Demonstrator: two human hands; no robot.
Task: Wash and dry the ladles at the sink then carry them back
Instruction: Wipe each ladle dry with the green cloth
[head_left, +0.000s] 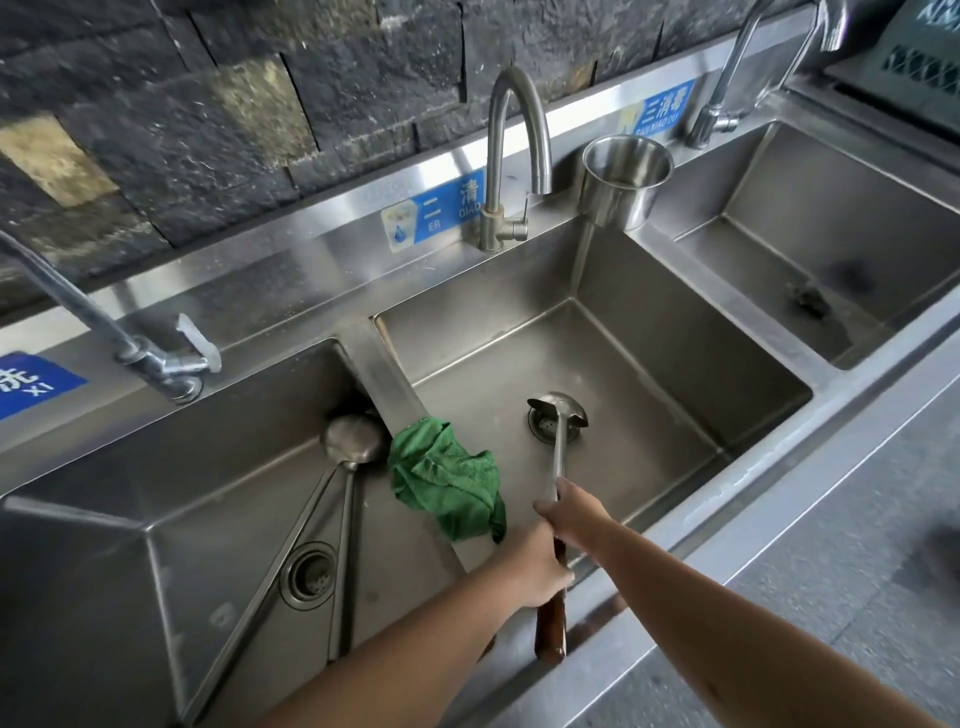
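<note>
A: Stainless steel is filling the head view: three basins are sitting in a row under a dark stone wall (208, 104), each with its own tap.

B: Which step is going on?

A: I am judging it as the rinse or the shake-off. Both hands are holding one ladle (557, 441) over the middle basin (675, 364). The right hand (563, 512) is curling round the steel shaft, and the left hand (535, 564) is gripping the wooden handle just below it, at about 6 o'clock. The bowl is hanging over the drain (545, 428), near the picture's centre.

B: Is water running?

A: None is showing from the middle tap (514, 156).

B: And the other ladles?

A: Two are lying in the left basin (78, 545), their bowls (352, 439) resting up in its far right corner at about 9 o'clock and their handles slanting down toward 7 o'clock.

B: What is the next move calling for?

A: Probably the cloth (447, 475), a green one draping over the divider between the left and middle basins, just beside the hands. One hand would be letting go to reach it while the other is keeping the ladle steady.

B: Any other containers?

A: A steel pot (623, 182) is standing on the rim at 12 o'clock, looking empty. The right basin (883, 234) is holding only something small and dark at its bottom; I cannot tell what.
</note>
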